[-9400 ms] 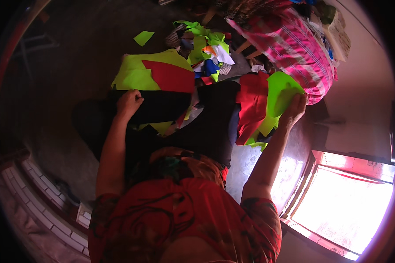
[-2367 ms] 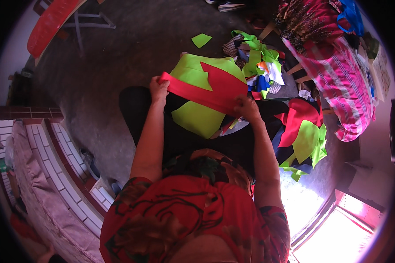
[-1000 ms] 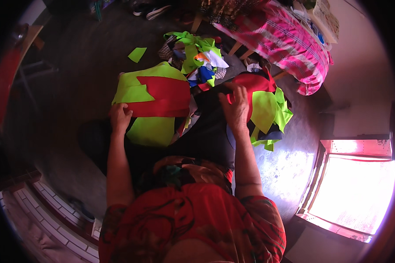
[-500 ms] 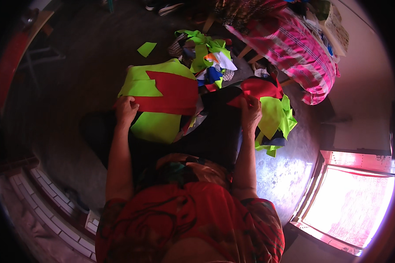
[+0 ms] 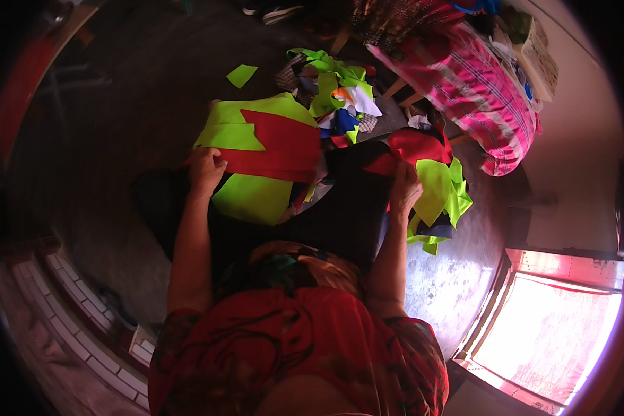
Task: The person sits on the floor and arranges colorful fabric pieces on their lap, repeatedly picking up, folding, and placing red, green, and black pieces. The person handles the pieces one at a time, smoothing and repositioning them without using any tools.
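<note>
Head view: both bare hands work over the lap, which carries two groups of cut cloth. Left leg (image 5: 161, 201): a stack lies across it toward the knee. Red cloth piece (image 5: 284, 149) is uppermost; its broad part covers the right side of the stack, and a strip runs to the left edge. Upper green cloth (image 5: 229, 132), yellow-green in colour, shows along the far edge and far left corner; lower green cloth (image 5: 253, 199) shows along the near edge.

Left hand (image 5: 206, 168): closed, fingers curled onto the left end of the strip, at the left edge of the stack.

Right hand (image 5: 405, 187): fingers bent inward, touching the near edge of the second red cloth (image 5: 419, 147) on the right leg (image 5: 353, 170). Whether the fingertips pinch this cloth cannot be told. A pointed red corner extends to the left of the fingers. Directly right of the hand, a green panel (image 5: 432, 191) hangs at the outer edge of the leg, with further yellow-green and dark pieces beside and below it.

Floor (image 5: 152, 90): a scrap pile (image 5: 326, 93) of mixed colours lies beyond the gap between the knees. One loose green scrap (image 5: 242, 75) lies to its left, apart from it. Pink plaid cloth (image 5: 464, 97) drapes to the right of the pile.
</note>
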A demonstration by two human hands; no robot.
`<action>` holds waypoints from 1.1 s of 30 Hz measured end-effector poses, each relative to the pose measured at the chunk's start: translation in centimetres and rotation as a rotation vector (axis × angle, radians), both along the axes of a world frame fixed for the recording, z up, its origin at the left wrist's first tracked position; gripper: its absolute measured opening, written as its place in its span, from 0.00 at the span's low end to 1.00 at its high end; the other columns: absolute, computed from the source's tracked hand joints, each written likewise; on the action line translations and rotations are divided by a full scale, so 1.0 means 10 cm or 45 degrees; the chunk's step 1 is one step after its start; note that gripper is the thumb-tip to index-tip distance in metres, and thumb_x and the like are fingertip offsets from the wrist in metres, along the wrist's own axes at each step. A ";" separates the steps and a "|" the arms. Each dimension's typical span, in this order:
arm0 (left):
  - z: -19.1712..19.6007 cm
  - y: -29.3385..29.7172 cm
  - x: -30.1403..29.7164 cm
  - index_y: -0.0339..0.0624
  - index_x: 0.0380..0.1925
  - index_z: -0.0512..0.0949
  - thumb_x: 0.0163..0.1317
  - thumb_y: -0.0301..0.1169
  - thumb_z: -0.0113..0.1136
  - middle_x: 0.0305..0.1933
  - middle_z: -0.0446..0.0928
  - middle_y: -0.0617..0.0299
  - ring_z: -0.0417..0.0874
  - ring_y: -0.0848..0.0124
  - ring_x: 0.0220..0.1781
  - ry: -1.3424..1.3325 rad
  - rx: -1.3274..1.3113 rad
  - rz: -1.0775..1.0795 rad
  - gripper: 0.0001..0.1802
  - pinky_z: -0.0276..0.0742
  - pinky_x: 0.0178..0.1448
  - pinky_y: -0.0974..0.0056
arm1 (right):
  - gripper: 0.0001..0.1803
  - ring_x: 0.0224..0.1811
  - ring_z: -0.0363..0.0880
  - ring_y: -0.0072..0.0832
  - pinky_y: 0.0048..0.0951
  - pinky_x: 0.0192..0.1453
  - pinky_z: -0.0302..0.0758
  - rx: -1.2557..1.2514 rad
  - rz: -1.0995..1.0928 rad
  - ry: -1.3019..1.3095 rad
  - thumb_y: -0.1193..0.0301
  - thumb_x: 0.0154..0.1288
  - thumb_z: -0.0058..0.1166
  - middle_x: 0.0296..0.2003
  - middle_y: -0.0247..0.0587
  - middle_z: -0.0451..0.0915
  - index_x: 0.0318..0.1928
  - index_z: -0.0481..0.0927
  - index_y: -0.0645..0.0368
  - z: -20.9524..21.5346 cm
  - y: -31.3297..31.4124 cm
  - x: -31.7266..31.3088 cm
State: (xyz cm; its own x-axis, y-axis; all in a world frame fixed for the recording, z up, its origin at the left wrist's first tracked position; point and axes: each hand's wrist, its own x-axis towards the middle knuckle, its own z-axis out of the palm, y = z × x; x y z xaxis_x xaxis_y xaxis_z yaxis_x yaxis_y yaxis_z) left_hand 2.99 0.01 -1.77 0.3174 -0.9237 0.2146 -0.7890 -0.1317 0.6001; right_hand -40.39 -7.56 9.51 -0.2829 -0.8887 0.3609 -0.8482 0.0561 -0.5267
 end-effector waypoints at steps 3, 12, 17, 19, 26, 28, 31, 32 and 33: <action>-0.08 -0.01 0.03 0.38 0.30 0.75 0.43 0.27 0.72 0.38 0.76 0.51 0.76 0.54 0.45 -0.002 0.012 -0.006 0.15 0.72 0.50 0.55 | 0.13 0.33 0.82 0.42 0.38 0.36 0.75 0.014 -0.100 -0.024 0.61 0.66 0.49 0.32 0.45 0.82 0.37 0.83 0.55 0.07 0.04 -0.06; 0.26 -0.05 -0.12 0.41 0.33 0.75 0.47 0.29 0.69 0.40 0.75 0.54 0.77 0.54 0.45 0.014 -0.118 0.049 0.14 0.74 0.49 0.56 | 0.14 0.41 0.75 0.21 0.24 0.47 0.71 -0.004 0.485 -1.028 0.66 0.69 0.53 0.37 0.34 0.80 0.44 0.79 0.66 0.65 0.28 0.64; 0.55 -0.02 -0.27 0.43 0.49 0.75 0.52 0.34 0.69 0.50 0.77 0.57 0.77 0.63 0.51 1.315 0.387 -0.195 0.24 0.73 0.55 0.59 | 0.12 0.33 0.71 0.15 0.19 0.40 0.69 0.659 0.947 -1.125 0.67 0.68 0.54 0.31 0.27 0.77 0.41 0.80 0.65 0.15 0.22 1.28; 0.59 0.05 -0.34 0.43 0.54 0.72 0.53 0.32 0.68 0.53 0.75 0.57 0.76 0.66 0.53 1.413 0.447 -0.368 0.27 0.72 0.56 0.61 | 0.12 0.33 0.70 0.15 0.19 0.39 0.69 0.710 1.077 -1.035 0.66 0.67 0.53 0.31 0.26 0.76 0.40 0.79 0.64 -0.04 0.28 1.49; 0.50 0.00 -0.39 0.42 0.59 0.68 0.55 0.31 0.67 0.55 0.73 0.61 0.75 0.70 0.55 1.227 0.907 -0.862 0.31 0.71 0.58 0.65 | 0.13 0.30 0.69 0.13 0.19 0.34 0.67 0.941 1.130 -0.966 0.66 0.68 0.52 0.27 0.26 0.76 0.39 0.80 0.65 -0.35 0.40 1.67; 0.54 0.01 -0.47 0.42 0.57 0.69 0.53 0.31 0.68 0.54 0.73 0.62 0.75 0.72 0.54 1.358 0.741 -0.786 0.30 0.72 0.57 0.66 | 0.13 0.30 0.69 0.13 0.19 0.33 0.67 0.988 1.083 -1.094 0.66 0.68 0.52 0.28 0.25 0.76 0.39 0.80 0.64 -0.40 0.37 1.63; 0.71 0.04 -0.60 0.42 0.54 0.71 0.51 0.31 0.69 0.53 0.73 0.64 0.75 0.74 0.53 1.449 0.544 -0.705 0.29 0.73 0.57 0.67 | 0.13 0.31 0.69 0.12 0.17 0.35 0.67 1.143 1.028 -1.269 0.66 0.69 0.51 0.29 0.25 0.76 0.41 0.80 0.64 -0.32 0.34 1.62; 0.75 0.03 -0.62 0.42 0.53 0.72 0.51 0.30 0.70 0.53 0.73 0.64 0.75 0.74 0.53 1.463 0.488 -0.686 0.29 0.73 0.57 0.67 | 0.12 0.32 0.70 0.12 0.17 0.36 0.67 1.158 1.057 -1.310 0.67 0.69 0.51 0.29 0.25 0.77 0.42 0.80 0.64 -0.39 0.33 1.60; 0.71 0.03 -0.61 0.41 0.53 0.72 0.50 0.30 0.70 0.53 0.73 0.64 0.74 0.75 0.53 1.381 0.543 -0.714 0.29 0.73 0.57 0.66 | 0.12 0.32 0.70 0.12 0.17 0.36 0.67 1.172 1.096 -1.350 0.67 0.69 0.50 0.29 0.26 0.77 0.42 0.80 0.64 -0.39 0.33 1.63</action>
